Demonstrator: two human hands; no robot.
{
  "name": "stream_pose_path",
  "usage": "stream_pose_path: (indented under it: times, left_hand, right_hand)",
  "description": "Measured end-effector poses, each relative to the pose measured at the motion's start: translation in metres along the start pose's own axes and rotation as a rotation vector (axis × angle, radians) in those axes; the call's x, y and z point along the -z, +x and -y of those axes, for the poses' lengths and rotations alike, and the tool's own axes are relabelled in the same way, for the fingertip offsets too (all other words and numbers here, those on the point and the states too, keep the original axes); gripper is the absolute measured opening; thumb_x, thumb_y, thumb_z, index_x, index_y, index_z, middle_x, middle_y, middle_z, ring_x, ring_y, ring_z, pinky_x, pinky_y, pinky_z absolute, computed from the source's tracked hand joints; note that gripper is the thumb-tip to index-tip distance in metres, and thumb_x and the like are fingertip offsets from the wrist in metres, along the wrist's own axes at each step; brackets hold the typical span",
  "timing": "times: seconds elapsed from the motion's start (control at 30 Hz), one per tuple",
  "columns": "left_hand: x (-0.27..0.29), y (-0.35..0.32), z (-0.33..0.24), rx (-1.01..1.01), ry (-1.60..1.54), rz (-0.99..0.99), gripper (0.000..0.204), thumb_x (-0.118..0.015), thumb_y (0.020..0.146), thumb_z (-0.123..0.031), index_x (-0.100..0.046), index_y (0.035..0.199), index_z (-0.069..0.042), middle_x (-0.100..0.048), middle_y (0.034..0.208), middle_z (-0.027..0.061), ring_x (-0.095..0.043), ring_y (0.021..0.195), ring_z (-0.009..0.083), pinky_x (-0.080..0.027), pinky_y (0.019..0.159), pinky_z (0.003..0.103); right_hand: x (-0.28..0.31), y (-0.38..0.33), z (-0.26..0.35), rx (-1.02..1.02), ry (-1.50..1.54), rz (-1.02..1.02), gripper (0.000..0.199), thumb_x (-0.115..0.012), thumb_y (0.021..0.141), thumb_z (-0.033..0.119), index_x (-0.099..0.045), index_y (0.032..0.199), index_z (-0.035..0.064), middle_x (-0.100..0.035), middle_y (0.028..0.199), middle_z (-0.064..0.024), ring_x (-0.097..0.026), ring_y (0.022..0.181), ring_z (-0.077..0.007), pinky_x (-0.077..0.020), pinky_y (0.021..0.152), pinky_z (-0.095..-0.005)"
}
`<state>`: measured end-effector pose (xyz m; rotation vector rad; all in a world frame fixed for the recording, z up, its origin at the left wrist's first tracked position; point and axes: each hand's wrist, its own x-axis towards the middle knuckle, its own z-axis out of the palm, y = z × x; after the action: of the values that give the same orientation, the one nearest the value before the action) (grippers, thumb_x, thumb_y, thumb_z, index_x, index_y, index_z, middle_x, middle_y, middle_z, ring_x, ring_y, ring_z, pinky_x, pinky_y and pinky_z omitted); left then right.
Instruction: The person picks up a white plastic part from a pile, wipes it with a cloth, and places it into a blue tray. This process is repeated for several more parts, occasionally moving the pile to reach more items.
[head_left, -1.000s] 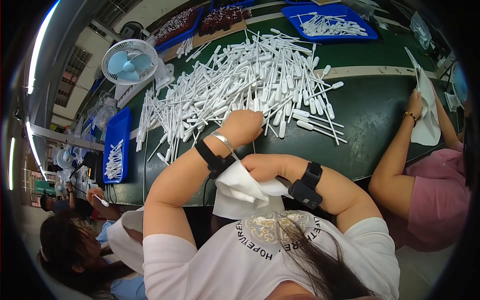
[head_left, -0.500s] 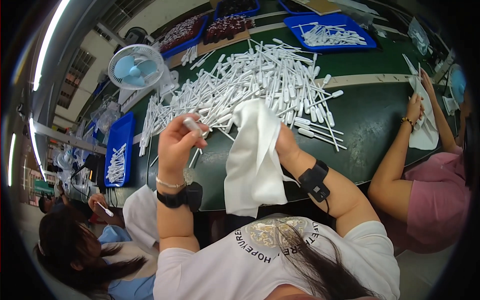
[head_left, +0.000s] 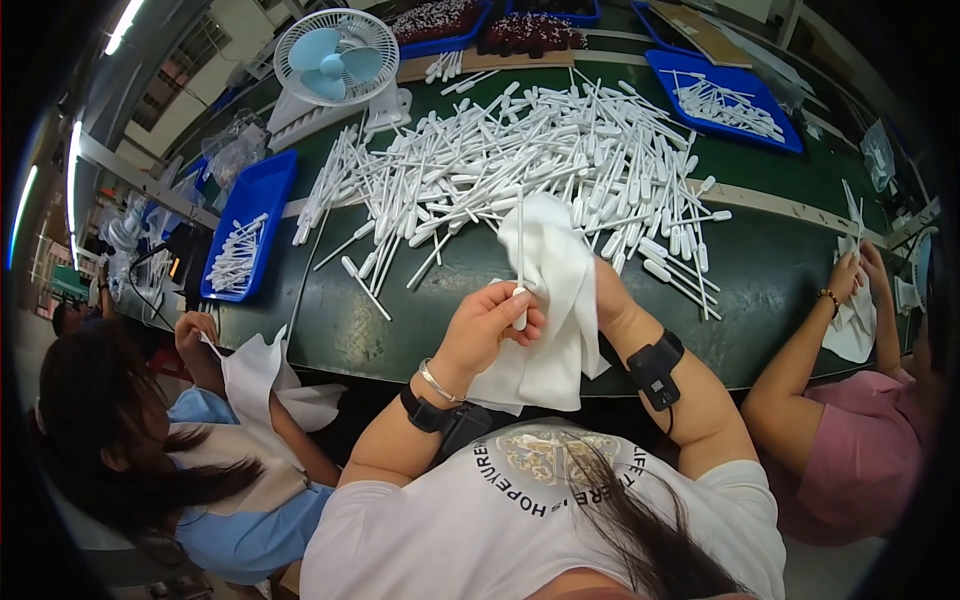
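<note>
At the near edge of the green table, the left hand is closed in a pinch on the bulb end of a white plastic pipette, holding it upright so its thin stem lies against the white cloth. The right hand is mostly hidden behind that cloth, which it appears to grip and hold up, draped; how far it is closed I cannot tell. Beyond both hands, a large heap of the same pipettes lies spread within reach.

Left hand fingers pinched shut, raised; right hand closed alongside, forearms bent inward.
</note>
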<state>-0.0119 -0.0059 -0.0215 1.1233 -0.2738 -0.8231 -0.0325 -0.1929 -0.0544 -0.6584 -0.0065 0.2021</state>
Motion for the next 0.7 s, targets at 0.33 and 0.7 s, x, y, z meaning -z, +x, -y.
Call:
stream_pose_path:
  times: [0.33,0.7]
  left_hand:
    - [0.014,-0.001,0.013,-0.084,-0.128,-0.105,0.019,-0.045,0.087,-0.016,-0.052,0.096,0.0,-0.059,0.086,0.0082,-0.058,0.073,0.0146,-0.047,0.063,0.027]
    - [0.024,-0.004,0.013,-0.22,0.007,-0.258,0.02,-0.046,0.086,-0.013,-0.053,0.099,0.002,-0.056,0.09,0.0068,-0.057,0.075,0.0148,-0.049,0.063,0.026]
  right_hand:
    - [-0.011,0.0,-0.003,0.117,-0.006,-0.066,0.032,-0.04,0.087,0.017,-0.046,0.113,0.0002,-0.054,0.103,-0.0105,-0.055,0.089,-0.0201,-0.0453,0.079,-0.0327]
    - [-0.013,-0.006,0.002,0.205,0.051,-0.036,0.038,-0.041,0.086,0.02,-0.041,0.119,0.0013,-0.051,0.11,-0.0109,-0.052,0.097,-0.0215,-0.0418,0.086,-0.0339]
